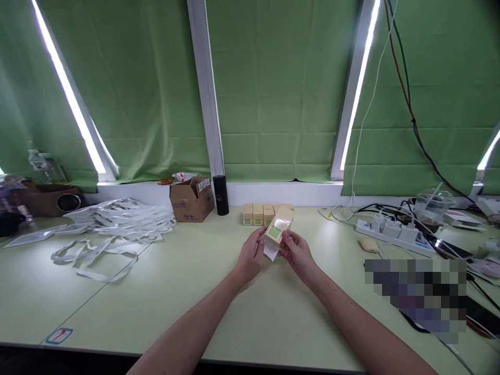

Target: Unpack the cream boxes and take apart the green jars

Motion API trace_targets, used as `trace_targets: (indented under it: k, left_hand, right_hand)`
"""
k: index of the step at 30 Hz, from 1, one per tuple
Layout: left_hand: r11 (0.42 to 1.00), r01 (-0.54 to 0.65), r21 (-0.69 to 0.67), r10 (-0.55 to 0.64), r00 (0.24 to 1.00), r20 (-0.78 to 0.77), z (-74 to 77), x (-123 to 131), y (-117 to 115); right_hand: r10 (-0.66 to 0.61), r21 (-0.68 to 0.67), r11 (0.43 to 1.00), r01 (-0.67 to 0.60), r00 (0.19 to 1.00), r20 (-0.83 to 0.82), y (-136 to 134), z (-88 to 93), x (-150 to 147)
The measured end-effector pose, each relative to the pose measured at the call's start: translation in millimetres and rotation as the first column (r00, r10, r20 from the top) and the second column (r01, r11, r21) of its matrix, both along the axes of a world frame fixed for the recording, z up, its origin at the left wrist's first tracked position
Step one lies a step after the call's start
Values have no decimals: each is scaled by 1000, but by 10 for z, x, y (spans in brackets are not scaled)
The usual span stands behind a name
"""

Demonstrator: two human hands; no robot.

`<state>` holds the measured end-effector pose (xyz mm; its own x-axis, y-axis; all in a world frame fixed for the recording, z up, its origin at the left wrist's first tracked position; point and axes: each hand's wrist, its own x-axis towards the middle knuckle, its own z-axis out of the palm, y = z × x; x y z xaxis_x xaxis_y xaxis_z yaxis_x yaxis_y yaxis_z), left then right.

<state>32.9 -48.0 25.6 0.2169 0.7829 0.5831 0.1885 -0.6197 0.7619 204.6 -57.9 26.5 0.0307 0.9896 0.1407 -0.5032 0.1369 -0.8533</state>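
Between my two hands, above the table, is a small tan cardboard box (279,225) with a green-and-white label or window on its face. Its top flap stands up, and a white flap or paper hangs from its lower end. The fingers of my left hand (252,252) grip the box's left side. On the other side, my right hand (299,254) holds the lower right edge, thumb on the front. Just behind stands a row of several similar small tan boxes (258,213), partly hidden by the held one.
Left of the row are a black cylinder (221,195), an opened brown carton (191,200) and a pile of white straps (121,219). To the right lie a white power strip (394,237), tangled cables, a plastic cup (433,203) and a blurred-out device. Green blinds hang behind the table.
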Motion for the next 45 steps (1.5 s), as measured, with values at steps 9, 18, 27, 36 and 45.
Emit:
trace_targets:
  k: [9,18,27,36,45]
  left_hand:
    - [1000,-10,-14,10,1000,0,-1,26,4]
    - [988,126,-89,-123,992,38,15,5,-32]
    - [934,301,-192,-227,915,333,38,-36,42]
    - [948,133,-289,-69,973,222,23,-6,90]
    - [985,-9,-175,41,984,176,-5,-25,177]
  right_hand:
    - [101,8,995,-102,994,43,-43,-36,-23]
    - [70,-65,996,-68,997,30,-34,-20,7]
    - [52,-20,999,-51,998,44,-26,-18,65]
    - [-83,-25,996,87,989,125,31,-72,76]
    - [-37,104,994,16,978,206,-49,-38,-61]
